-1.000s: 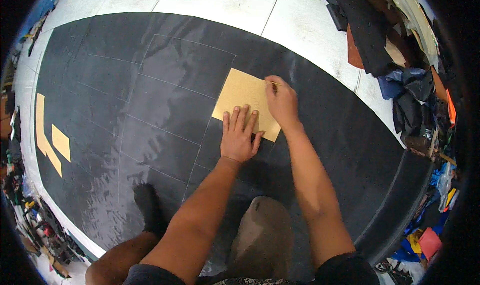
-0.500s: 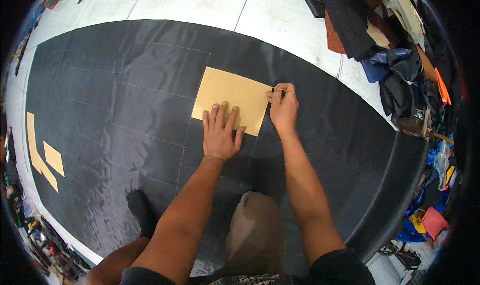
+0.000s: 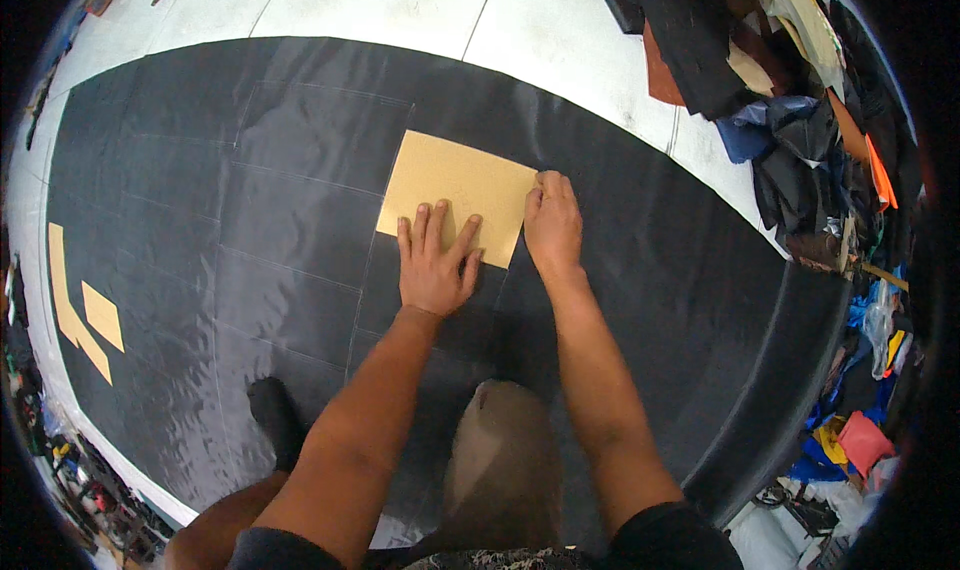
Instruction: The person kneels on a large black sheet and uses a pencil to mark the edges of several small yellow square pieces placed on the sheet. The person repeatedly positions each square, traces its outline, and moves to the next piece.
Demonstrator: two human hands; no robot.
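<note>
A tan rectangular card template (image 3: pixel 455 175) lies flat on a large black sheet (image 3: pixel 660 330) that bears thin pale ruled lines. My left hand (image 3: pixel 437 270) presses on the card's near edge, its fingers spread. At the card's right edge, close to the far right corner, my right hand (image 3: pixel 554 225) is closed with its fingers pinched together. The thin pen-like stick it held a moment ago is now mostly hidden by the fingers.
Two smaller tan templates, an angled strip (image 3: pixel 66 300) and a four-sided piece (image 3: pixel 102 316), lie at the sheet's left. A heap of dark material scraps (image 3: pixel 700 50) stands at the far right. My knee (image 3: pixel 505 440) and dark-socked foot (image 3: pixel 275 425) rest on the sheet.
My right hand has turned and drawn slightly nearer along the card's right edge, so the stick no longer shows. My left hand stays on the card. The whole view has shifted slightly.
</note>
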